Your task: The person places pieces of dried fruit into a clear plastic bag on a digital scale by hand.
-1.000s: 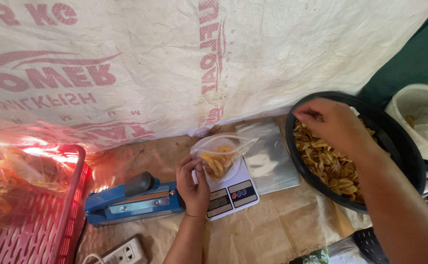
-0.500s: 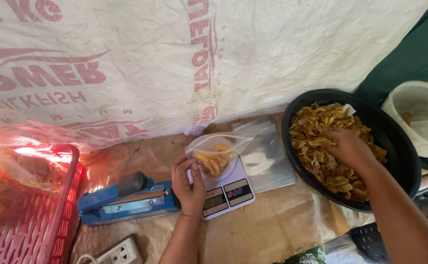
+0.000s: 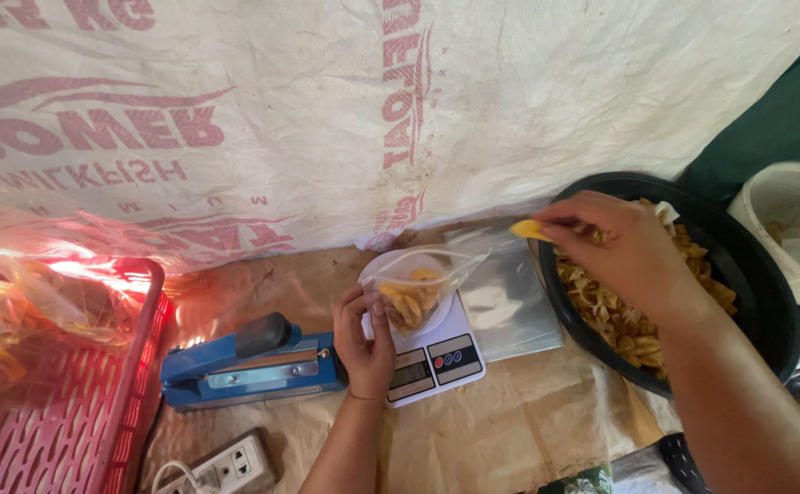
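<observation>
1. Yellow chip [image 3: 529, 229] is pinched in the right hand [image 3: 624, 252], above the near rim of the black basin [image 3: 747, 274] of chips.
2. Left hand [image 3: 366, 343] closes its grip on the clear bag [image 3: 418, 284], holding it open on the white scale [image 3: 427, 352].
3. Filling by weight seems underway; the chip would need carrying over the bag's mouth.
4. Brown paper covers the tabletop [image 3: 510, 430]; a blue sealer [image 3: 253, 366], red basket [image 3: 43, 402] and white sack wall [image 3: 327, 110] surround it.
</observation>
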